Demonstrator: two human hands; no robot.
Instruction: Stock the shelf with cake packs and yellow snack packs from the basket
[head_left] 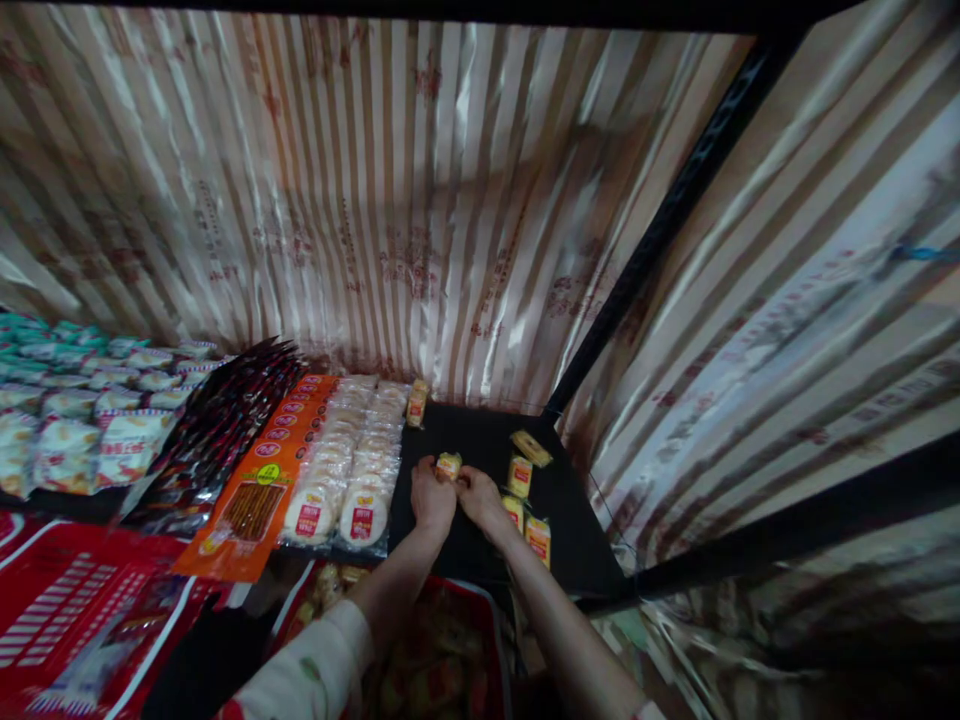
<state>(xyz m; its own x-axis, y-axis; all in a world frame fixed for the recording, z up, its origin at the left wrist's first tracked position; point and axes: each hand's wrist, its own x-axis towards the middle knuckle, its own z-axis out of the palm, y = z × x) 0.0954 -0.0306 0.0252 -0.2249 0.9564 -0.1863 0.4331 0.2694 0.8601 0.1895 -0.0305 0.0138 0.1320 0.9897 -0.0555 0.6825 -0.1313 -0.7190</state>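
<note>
Both hands meet over the black shelf (480,430). Between them is a small yellow wrapped snack packet (448,465) with a red label. My left hand (433,498) has its fingers closed on the packet's left side. From the right, my right hand (478,494) pinches the packet's other edge. Just right of that hand, similar yellow packets lie on the shelf, among them one upper packet (520,477) and one lower packet (538,540). Another packet (417,403) stands at the back, beside the round white crackers (365,515) in clear wrappers.
Left of the crackers lie orange snack bags (240,510), dark glossy packets (217,430) and white snack bags (131,448). A red basket (491,610) holding packets sits below my arms, with another red basket (82,610) at left. A black metal post (660,230) rises behind the shelf's right corner.
</note>
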